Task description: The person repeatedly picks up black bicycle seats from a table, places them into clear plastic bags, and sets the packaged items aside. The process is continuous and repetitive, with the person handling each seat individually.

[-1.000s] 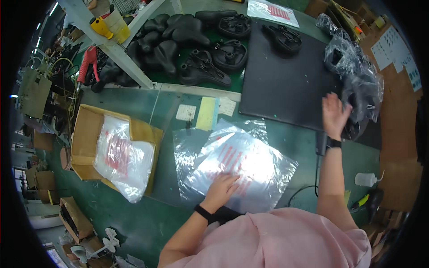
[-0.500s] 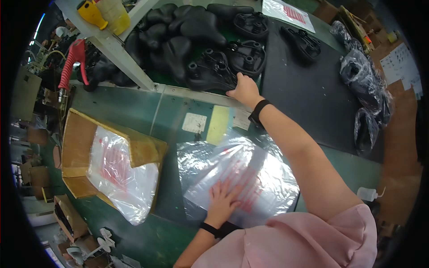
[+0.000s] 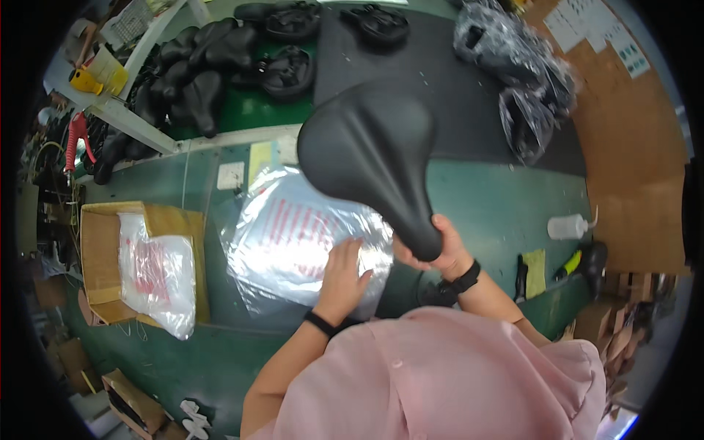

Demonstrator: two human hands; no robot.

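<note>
The right hand (image 3: 433, 246) grips the narrow nose of a black saddle (image 3: 374, 158), holding it raised over the middle of the green bench (image 3: 506, 205). The left hand (image 3: 343, 273) lies open, palm down, on a clear bag (image 3: 293, 242) near the bench's front edge.

Open green bench (image 3: 499, 202) lies right of the plastic bag (image 3: 301, 242), bounded by a white bottle (image 3: 566, 227) and tools. The lifted saddle (image 3: 370, 158) overhangs the bag's upper right. A cardboard box (image 3: 103, 249) blocks the left; stacked saddles (image 3: 213, 66) crowd the far edge.
</note>
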